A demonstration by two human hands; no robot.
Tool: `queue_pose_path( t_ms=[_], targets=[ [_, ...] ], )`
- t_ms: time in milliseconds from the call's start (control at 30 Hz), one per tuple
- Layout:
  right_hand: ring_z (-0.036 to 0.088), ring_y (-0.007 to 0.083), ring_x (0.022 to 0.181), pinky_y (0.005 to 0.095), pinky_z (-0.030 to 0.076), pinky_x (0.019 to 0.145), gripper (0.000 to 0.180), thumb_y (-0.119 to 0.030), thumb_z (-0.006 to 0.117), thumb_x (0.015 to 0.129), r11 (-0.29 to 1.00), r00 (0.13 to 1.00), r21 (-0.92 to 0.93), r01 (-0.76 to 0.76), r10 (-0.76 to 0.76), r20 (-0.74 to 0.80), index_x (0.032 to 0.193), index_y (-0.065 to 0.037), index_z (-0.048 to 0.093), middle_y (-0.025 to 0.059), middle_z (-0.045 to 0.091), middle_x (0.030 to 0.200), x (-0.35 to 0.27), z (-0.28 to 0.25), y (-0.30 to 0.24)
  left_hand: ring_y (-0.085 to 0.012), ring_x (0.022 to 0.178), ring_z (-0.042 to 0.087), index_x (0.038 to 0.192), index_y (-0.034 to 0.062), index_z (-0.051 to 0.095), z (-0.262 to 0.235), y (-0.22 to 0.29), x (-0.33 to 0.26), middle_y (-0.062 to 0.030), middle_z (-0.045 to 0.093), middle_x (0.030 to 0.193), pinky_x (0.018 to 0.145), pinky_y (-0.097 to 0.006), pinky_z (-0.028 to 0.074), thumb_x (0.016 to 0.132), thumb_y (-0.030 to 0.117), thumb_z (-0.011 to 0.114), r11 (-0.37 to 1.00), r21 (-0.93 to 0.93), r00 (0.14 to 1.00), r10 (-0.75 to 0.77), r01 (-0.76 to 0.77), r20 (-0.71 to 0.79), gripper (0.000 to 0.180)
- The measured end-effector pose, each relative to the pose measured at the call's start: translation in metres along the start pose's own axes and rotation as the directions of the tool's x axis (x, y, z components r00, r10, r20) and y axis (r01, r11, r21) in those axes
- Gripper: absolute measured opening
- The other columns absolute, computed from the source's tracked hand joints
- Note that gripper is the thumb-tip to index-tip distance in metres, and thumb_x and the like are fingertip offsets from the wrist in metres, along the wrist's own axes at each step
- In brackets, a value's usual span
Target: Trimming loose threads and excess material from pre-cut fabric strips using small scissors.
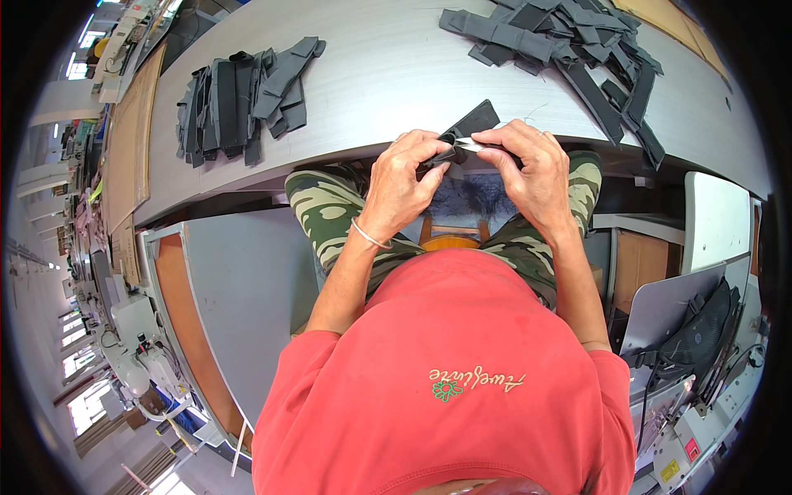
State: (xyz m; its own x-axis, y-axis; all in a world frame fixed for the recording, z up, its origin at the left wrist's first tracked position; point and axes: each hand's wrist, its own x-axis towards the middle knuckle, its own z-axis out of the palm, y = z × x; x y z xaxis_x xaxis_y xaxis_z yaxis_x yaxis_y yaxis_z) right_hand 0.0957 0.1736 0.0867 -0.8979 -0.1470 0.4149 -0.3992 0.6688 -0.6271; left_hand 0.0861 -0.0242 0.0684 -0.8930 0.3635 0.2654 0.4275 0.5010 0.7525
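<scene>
My left hand [403, 183] is closed on a folded dark grey fabric strip [476, 118], pinching it between thumb and fingers at the table's front edge. One end of the strip sticks out beyond my fingertips, over the tabletop. In my right hand [535, 175] is a small pair of thread snips [465, 143] with bright metal blades and a dark handle. Their tips point left and meet the strip beside my left fingertips. Exactly where the blades touch the fabric is too small to tell.
A row of similar grey strips [235, 103] lies on the table [371, 82] to the left. At the far right is a loose, tangled heap of strips [569, 41]. A black bag [697, 330] rests by a grey panel at right. Sewing machines [140, 367] stand at left.
</scene>
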Motion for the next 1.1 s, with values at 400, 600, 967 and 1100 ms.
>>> queue_pose_path(
  t_ms=[400, 600, 967, 1100],
  targets=[
    [0.061, 0.0192, 0.073, 0.0323, 0.041, 0.064, 0.009, -0.016, 0.070, 0.078, 1.000, 1.000, -0.022, 0.011, -0.011, -0.005, 0.087, -0.013, 0.069, 0.0008, 0.062, 0.075, -0.002, 0.006, -0.001, -0.0266, 0.090, 0.064, 0.099, -0.0017, 0.065, 0.001, 0.001, 0.000, -0.0138, 0.064, 0.099, 0.078, -0.032, 0.050, 0.072, -0.003, 0.071, 0.999, 0.031, 1.000, 0.018, -0.018, -0.013, 0.028],
    [0.063, 0.0200, 0.073, 0.0304, 0.046, 0.064, 0.015, -0.013, 0.069, 0.080, 0.958, 0.979, 0.214, -0.191, 0.201, -0.026, 0.094, -0.010, 0.069, 0.0029, 0.066, 0.084, -0.005, 0.008, 0.001, -0.0223, 0.087, 0.060, 0.092, -0.0002, 0.067, 0.003, 0.001, 0.001, -0.0090, 0.059, 0.107, 0.077, -0.030, 0.048, 0.072, -0.001, 0.073, 0.994, -0.107, 0.996, -0.036, 0.028, -0.076, 0.021],
    [0.063, 0.0167, 0.078, 0.0274, 0.050, 0.071, 0.025, -0.009, 0.070, 0.079, 0.916, 0.977, 0.342, -0.208, 0.215, 0.017, 0.104, -0.009, 0.067, 0.0057, 0.066, 0.094, 0.000, 0.009, -0.005, -0.0078, 0.091, 0.058, 0.113, -0.0051, 0.056, 0.022, -0.012, -0.005, -0.0119, 0.059, 0.114, 0.068, -0.020, 0.051, 0.088, -0.001, 0.063, 0.616, -0.724, 0.925, -0.373, 0.309, 0.078, 0.027],
    [0.065, 0.0171, 0.080, 0.0282, 0.051, 0.070, 0.029, -0.008, 0.071, 0.078, 0.913, 0.978, 0.352, -0.205, 0.208, 0.028, 0.106, -0.011, 0.067, 0.0048, 0.066, 0.093, -0.003, 0.013, 0.000, -0.0152, 0.096, 0.061, 0.131, -0.0027, 0.038, 0.035, -0.012, -0.004, -0.0131, 0.058, 0.116, 0.073, -0.028, 0.058, 0.087, -0.006, 0.059, 0.472, -0.822, 0.916, -0.375, 0.319, 0.141, 0.049]
  ],
)
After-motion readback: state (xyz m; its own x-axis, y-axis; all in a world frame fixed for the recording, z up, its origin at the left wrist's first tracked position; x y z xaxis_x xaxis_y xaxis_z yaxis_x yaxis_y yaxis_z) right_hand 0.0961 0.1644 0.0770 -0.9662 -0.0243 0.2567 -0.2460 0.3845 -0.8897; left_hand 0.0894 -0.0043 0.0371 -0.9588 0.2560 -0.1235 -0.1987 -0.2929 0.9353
